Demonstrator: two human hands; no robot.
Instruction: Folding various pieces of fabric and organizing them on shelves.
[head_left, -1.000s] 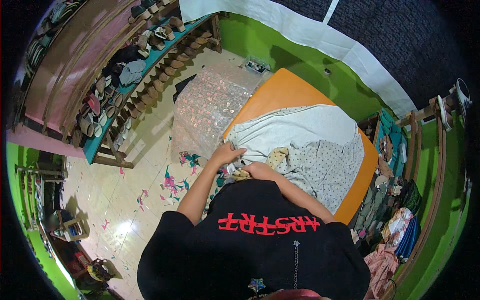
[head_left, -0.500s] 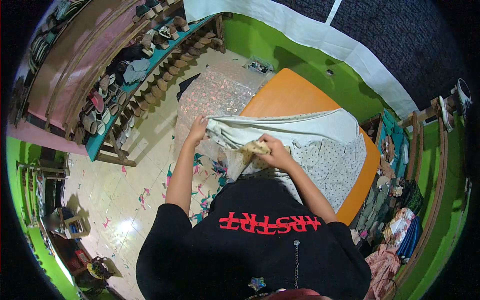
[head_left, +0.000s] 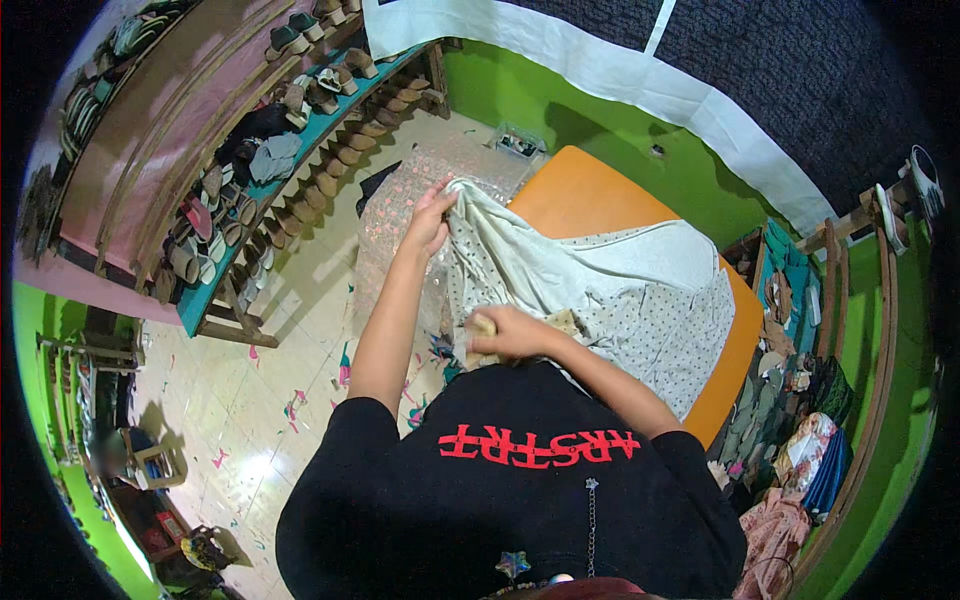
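A large pale cloth point(head_left: 655, 310) with small dark dots drapes over the orange tabletop point(head_left: 590, 190), its plain whitish side turned up along the far part. My left hand point(head_left: 430, 220) is closed on a bunched corner of this cloth, lifted at the far left so that folds hang down from it. Nearer to my body, my right hand point(head_left: 508, 332) is closed on a yellowish-beige patterned piece of fabric point(head_left: 565, 322). That hand is a little smeared by motion, and whether the beige piece joins the dotted cloth cannot be told.
Clear plastic sheeting with pinkish spots point(head_left: 400, 215) lies left of the table, near a small clear box point(head_left: 518, 142). A teal bench point(head_left: 300, 150) bears several shoes. Fabric scraps point(head_left: 295, 405) are strewn over the tiled floor. Heaped cloths point(head_left: 775, 530) lie at the right.
My left hand has risen away from me and slightly right, lifting the cloth's corner. My right hand has come nearer to my body and leftward with the beige fabric.
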